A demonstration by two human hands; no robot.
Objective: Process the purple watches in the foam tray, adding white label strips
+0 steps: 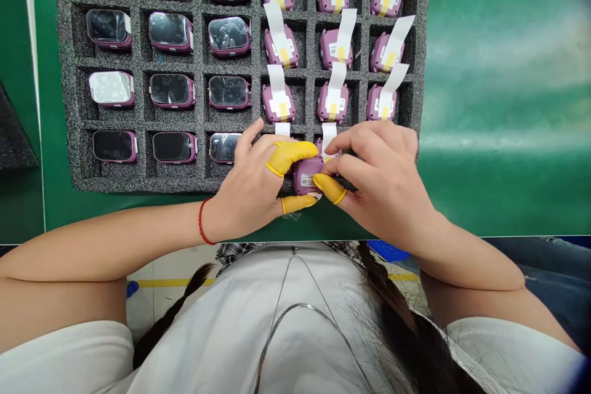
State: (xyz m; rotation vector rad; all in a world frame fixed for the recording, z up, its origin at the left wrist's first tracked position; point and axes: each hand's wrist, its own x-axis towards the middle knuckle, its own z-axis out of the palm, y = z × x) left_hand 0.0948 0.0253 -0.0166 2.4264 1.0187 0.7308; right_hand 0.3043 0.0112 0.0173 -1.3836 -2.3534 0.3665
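holding purple watch between left fingers, right fingers alongside

screen-up watches: 12 | back-up watches in plain view: 9, others part-hidden | held watch: 1 | paper strips: 11 | yellow finger caps: 3 | red bracelet: 1

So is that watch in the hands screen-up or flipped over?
Flipped over: the purple watch in the left hand shows its back, with a barcode label on it. Its screen is out of sight.

Green table — dark foam tray on top
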